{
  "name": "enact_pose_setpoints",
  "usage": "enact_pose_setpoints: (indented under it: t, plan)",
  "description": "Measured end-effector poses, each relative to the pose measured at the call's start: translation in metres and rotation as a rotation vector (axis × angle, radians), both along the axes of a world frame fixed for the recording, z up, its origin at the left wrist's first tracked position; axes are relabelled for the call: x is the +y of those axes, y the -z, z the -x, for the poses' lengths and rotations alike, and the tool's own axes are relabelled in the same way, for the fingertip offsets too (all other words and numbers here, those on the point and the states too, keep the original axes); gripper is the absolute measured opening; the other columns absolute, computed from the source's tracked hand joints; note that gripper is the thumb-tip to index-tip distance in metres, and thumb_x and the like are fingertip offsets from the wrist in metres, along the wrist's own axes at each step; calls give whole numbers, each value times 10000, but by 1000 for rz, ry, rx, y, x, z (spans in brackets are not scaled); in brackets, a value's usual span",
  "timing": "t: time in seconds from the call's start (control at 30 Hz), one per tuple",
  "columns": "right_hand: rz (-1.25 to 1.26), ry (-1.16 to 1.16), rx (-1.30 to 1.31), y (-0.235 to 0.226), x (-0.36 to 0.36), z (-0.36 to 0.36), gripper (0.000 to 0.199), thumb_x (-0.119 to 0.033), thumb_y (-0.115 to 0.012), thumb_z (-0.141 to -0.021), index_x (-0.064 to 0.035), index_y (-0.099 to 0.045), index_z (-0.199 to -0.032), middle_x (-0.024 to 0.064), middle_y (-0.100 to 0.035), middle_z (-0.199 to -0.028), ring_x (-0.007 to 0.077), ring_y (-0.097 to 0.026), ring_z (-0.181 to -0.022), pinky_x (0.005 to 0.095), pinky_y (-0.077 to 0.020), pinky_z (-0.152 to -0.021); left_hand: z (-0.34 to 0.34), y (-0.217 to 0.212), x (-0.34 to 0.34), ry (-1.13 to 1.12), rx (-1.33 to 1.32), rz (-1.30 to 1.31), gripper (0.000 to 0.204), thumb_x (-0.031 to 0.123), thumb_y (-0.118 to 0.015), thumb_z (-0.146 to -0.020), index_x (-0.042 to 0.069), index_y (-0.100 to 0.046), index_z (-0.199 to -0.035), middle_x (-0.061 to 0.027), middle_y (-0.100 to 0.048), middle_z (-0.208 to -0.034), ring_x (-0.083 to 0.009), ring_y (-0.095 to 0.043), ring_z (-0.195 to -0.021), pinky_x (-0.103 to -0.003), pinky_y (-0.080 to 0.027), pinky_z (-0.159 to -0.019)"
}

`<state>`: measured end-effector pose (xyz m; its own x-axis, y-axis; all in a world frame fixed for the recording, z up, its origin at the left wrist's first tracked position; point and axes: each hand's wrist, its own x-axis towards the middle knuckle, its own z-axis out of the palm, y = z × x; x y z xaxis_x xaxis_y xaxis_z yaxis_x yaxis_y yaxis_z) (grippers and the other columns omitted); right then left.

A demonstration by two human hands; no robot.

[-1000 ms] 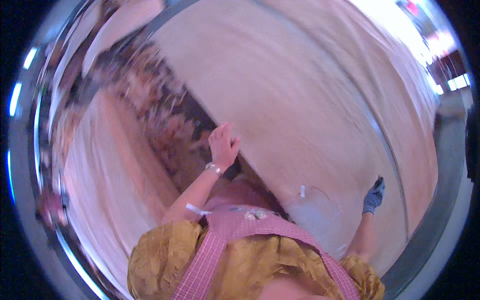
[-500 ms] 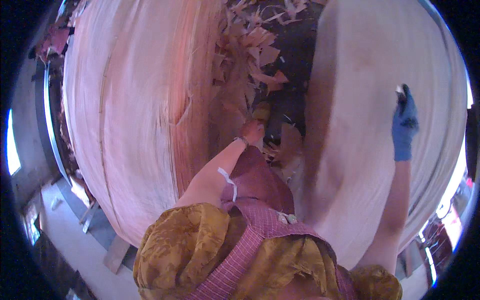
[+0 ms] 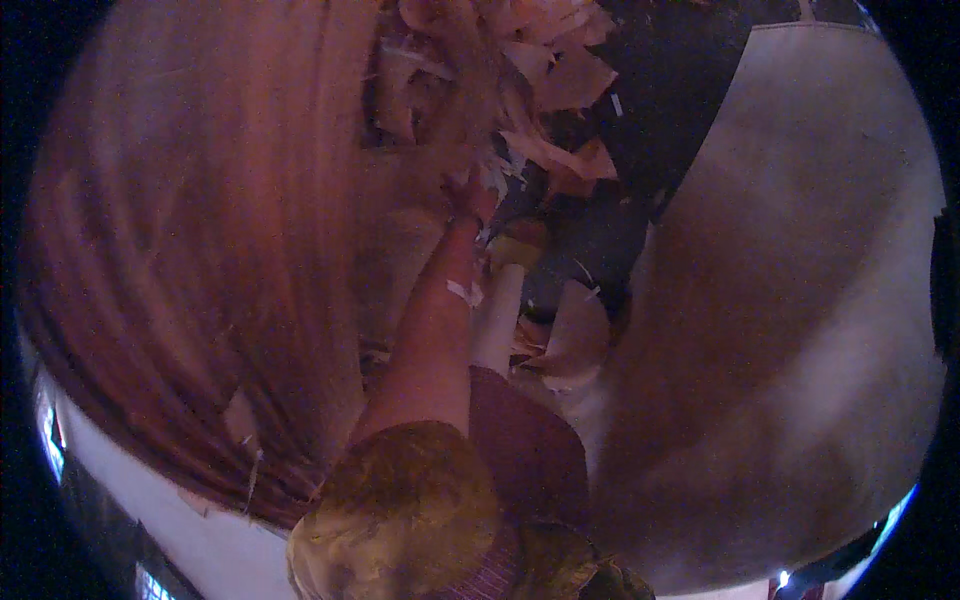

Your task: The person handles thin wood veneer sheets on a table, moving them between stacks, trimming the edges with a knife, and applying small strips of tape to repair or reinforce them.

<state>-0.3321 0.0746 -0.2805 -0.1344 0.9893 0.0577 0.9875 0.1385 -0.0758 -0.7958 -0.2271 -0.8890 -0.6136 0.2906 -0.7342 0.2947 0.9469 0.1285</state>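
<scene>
My left hand (image 3: pixel 470 196) reaches forward into a heap of torn wood veneer scraps (image 3: pixel 540 80) lying in the dark gap between two large sheets. The picture is dim and blurred there, so I cannot make out whether the fingers hold a scrap. A pale band sits on the wrist (image 3: pixel 462 290), and a yellow sleeve (image 3: pixel 410 500) covers the upper arm. My right hand is out of the picture.
A big reddish veneer sheet (image 3: pixel 200 250) fills the left side. A paler, greyish sheet (image 3: pixel 800 300) fills the right. Curled scraps (image 3: pixel 570 340) lie close to my body in the gap, over dark floor (image 3: pixel 680 90).
The view has swung down and in toward the gap. My left arm has stretched further into the scraps. My blue-gloved right hand, earlier on the right sheet, has left the picture.
</scene>
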Motion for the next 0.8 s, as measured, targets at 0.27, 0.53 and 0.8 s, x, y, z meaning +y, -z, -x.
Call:
enact_pose_setpoints:
  t: [0.27,0.53,0.8]
  plan:
    - [-12,8,98,12,-3,-7,397,-215,-422,-1030,35,-489,-1330,135,-535,-1357,227,-521,-1154,322,-376,-1019,6,-29,4,-167,57,-197,807,234,-605,-842,72,-176,-1505,-221,-239,-1538,-433,-285,-1382,-481,-282,-1131]
    - [-122,-64,421,-53,-27,13,404,-168,-406,-1000,68,-481,-1319,121,-569,-1307,184,-554,-1068,283,-426,-939,-19,-282,43,40,5,-613,720,135,-577,-869,-4,-233,-1485,-222,-295,-1518,-382,-345,-1367,-436,-304,-1121]
    - [-5,-90,199,-67,-19,30,365,-144,-517,-921,-53,-587,-1268,94,-670,-1044,256,-591,-910,369,-488,-768,-21,-481,193,295,-16,-859,636,174,-569,-916,35,-297,-1474,-215,-335,-1499,-369,-343,-1376,-418,-315,-1118]
